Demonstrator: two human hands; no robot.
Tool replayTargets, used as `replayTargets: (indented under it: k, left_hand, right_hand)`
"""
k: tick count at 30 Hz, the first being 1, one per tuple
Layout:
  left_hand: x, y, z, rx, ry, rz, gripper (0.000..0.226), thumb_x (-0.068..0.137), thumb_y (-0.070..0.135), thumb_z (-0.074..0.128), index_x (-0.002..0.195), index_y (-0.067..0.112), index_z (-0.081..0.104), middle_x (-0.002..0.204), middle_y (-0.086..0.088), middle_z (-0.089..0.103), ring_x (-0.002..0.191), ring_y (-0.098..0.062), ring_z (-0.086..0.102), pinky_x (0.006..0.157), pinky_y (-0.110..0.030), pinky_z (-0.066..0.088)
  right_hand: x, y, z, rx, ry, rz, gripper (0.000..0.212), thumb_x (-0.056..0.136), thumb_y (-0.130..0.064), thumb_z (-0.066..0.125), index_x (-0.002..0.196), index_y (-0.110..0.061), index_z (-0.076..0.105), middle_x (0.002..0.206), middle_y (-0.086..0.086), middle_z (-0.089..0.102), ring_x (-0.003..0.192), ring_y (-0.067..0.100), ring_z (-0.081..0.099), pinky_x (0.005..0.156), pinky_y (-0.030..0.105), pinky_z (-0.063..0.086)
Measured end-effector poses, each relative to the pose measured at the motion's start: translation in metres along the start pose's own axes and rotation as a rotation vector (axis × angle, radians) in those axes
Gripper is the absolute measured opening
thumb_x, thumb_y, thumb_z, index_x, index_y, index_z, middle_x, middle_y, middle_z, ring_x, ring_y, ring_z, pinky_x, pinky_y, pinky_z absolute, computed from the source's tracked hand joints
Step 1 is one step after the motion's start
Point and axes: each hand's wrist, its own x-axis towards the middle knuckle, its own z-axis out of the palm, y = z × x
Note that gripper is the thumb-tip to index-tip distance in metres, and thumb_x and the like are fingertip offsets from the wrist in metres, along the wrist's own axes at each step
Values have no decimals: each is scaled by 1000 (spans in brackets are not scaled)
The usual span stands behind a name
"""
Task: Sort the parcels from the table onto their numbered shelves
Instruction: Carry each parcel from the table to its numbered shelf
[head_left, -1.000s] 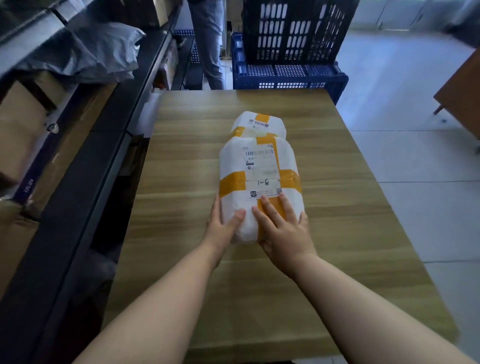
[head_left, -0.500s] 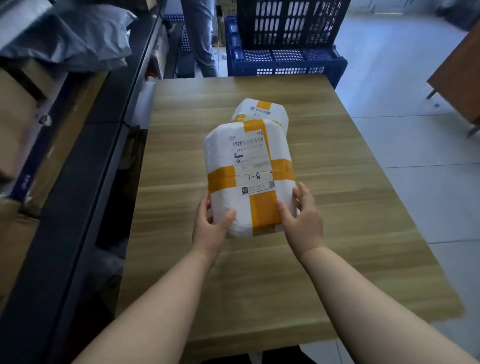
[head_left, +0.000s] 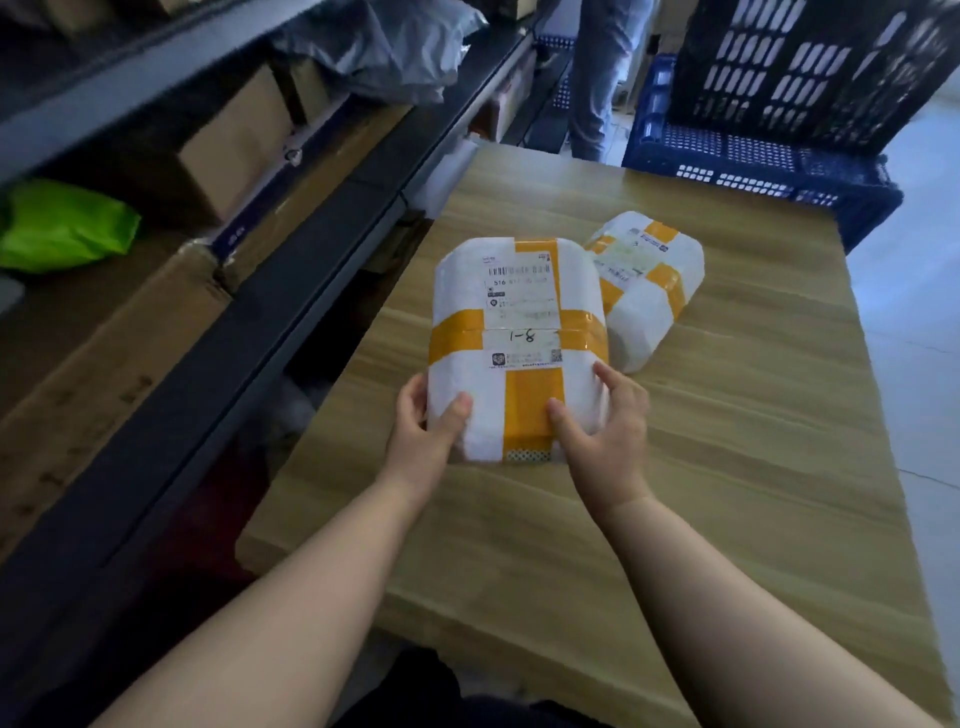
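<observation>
I have the parcel (head_left: 519, 332) in both hands, taken by its near end. My left grip (head_left: 426, 431) is curled round the lower left corner, thumb on the white front and fingers tucked behind the edge. My right grip (head_left: 602, 431) pinches the lower right corner the same way, with the thumb on the orange tape and the forefinger lying up along the side. The parcel is a white padded bundle crossed with orange tape, its label facing me, with "1-8" handwritten below the barcode. It is tilted up toward me above the desk (head_left: 727, 467) - I cannot tell whether its far end touches the wood.

A second parcel (head_left: 649, 286), also white and orange, lies flat on the desk just beyond and to the right. The one I hold overlaps its left edge in my view.

To my left run the dark shelves (head_left: 291, 291), holding cardboard boxes (head_left: 228, 140), a bright green bag (head_left: 62, 228) and a grey plastic bag (head_left: 384, 57) higher up. Past the far end of the desk a black crate (head_left: 810, 67) sits on a blue crate (head_left: 753, 161), and beside them stand another person's legs (head_left: 602, 78) in grey trousers.
</observation>
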Motion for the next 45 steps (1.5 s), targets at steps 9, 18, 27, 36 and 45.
replayTargets:
  k: [9,18,27,36,45]
  left_hand:
    - [-115,-33,-28,-182,454,15,81,70,51,75,138,27,39,122,12,57,111,-7,59,92,-31,51]
    - [-266,-76,-100,-374,868,6,76,73,46,76,138,30,40,130,8,58,114,-13,59,96,-44,51]
    - [-477,-118,-160,-495,1351,129,64,79,39,74,134,25,46,126,8,62,114,-13,61,91,-39,53]
    - [-741,-174,-181,-574,1747,168,83,64,52,72,137,26,42,130,10,59,117,-12,58,100,-43,47]
    - [-918,-219,-167,-685,2204,159,77,73,58,68,140,35,37,140,7,44,118,-15,55,101,-43,47]
  right_hand:
    - [-42,-8,3,97,-515,-123,71,76,-29,78,136,-17,43,139,0,34,132,12,32,111,27,26]
    - [-164,-43,41,174,-1050,-115,96,62,-65,70,142,-32,30,140,-8,39,127,14,43,101,45,45]
    - [-371,-107,59,210,-1473,-353,93,59,-69,69,138,-33,34,138,-7,40,128,13,41,103,45,43]
    - [-639,-138,2,280,-1881,-499,90,64,-69,64,141,-32,36,145,-8,37,133,12,37,110,45,36]
    - [-848,-151,-64,278,-2366,-641,80,69,-68,61,140,-46,33,149,-11,34,136,10,35,110,47,34]
